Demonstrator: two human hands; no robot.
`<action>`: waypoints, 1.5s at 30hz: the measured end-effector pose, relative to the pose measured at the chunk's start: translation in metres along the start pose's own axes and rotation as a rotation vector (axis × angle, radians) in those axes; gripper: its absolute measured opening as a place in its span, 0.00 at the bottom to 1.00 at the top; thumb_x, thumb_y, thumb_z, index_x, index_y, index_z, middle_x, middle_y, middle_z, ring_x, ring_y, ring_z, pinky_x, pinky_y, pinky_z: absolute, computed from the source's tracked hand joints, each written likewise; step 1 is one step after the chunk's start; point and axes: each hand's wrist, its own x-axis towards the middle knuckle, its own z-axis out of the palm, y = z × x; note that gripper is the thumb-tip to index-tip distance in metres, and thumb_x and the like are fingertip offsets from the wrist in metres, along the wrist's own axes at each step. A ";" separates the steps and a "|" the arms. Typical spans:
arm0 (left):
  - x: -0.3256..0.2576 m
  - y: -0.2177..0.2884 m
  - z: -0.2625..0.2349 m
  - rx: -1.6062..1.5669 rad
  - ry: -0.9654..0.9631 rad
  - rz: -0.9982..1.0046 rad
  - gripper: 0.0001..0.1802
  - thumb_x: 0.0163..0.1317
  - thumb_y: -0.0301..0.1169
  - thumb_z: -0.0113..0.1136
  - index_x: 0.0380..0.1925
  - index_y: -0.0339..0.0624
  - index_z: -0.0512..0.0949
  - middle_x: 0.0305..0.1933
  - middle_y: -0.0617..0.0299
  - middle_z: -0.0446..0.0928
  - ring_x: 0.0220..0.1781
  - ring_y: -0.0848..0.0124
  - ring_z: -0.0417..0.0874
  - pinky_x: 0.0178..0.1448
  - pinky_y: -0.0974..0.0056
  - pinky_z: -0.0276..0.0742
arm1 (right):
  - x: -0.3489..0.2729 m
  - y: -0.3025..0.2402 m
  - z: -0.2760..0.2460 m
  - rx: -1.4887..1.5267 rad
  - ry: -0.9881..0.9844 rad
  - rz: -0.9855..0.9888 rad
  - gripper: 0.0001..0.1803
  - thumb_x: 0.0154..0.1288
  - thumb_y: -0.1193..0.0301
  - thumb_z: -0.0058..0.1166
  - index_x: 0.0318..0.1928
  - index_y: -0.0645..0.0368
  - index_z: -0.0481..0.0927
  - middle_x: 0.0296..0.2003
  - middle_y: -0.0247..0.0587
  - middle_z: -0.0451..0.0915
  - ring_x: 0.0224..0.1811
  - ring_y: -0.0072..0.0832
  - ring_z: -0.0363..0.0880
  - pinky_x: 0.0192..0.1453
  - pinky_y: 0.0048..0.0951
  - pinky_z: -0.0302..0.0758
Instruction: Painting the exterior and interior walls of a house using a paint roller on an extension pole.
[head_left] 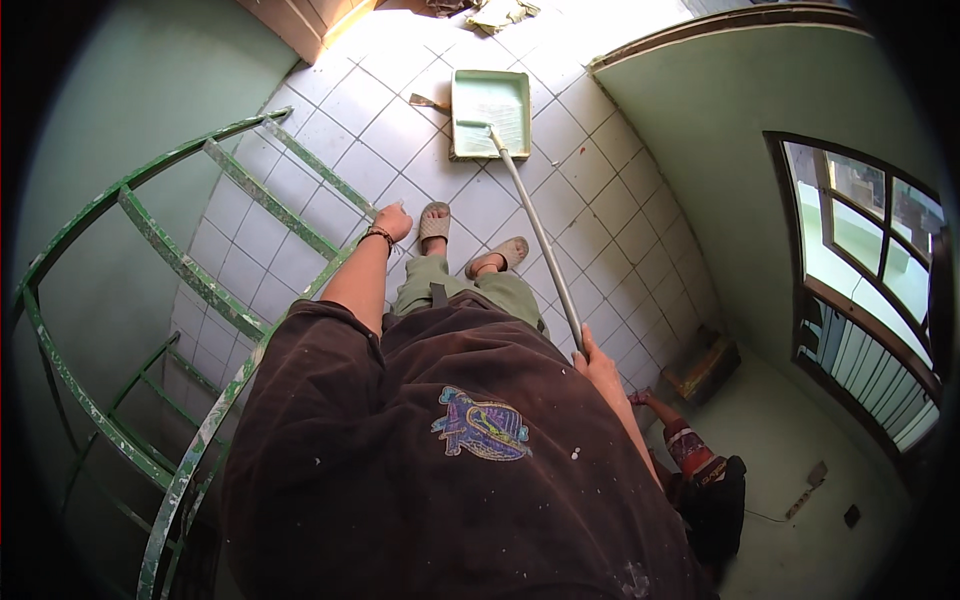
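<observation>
Room: a narrow space with pale green walls and a white tiled floor [600, 215], seen from high above; a window with louvres [865, 300] stood on the right wall.
Ladder: a green, paint-flecked metal ladder [200, 290] leaned at the person's left side, its rail running down past the body.
Left hand: the left hand [393, 222] was closed over the upper end of the ladder rail, wrist banded by a dark bracelet; the fingers curled round the metal.
Right hand: the right hand [592, 352] was wrapped shut around the upper part of the roller pole [537, 235], thumb along the shaft.
Pole position: the pole slanted from that hand down and away to the paint tray [490, 112] on the floor ahead of the sandalled feet [470, 240], the roller head resting in the tray.
Handling, pole: it looked long, thin, stiff and light, but top-heavy at the wet roller end, so leverage at the grip would likely be poor; a hold further down the shaft would probably steady it. Smooth metal with paint smears might have been slippery.
Handling, tray: shallow and light, likely to slide on the tiles or tip if pushed by the roller.
Nearby: another person's arm in a patterned sleeve [690, 445] reached in at lower right, apart from the pole.
</observation>
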 end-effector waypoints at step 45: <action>0.042 0.062 0.028 -0.194 -0.126 -0.117 0.15 0.56 0.34 0.56 0.43 0.42 0.76 0.29 0.59 0.78 0.21 0.71 0.77 0.21 0.65 0.72 | 0.000 0.084 -0.043 0.292 0.051 -0.056 0.27 0.54 0.59 0.62 0.50 0.64 0.76 0.26 0.43 0.78 0.25 0.28 0.76 0.30 0.31 0.74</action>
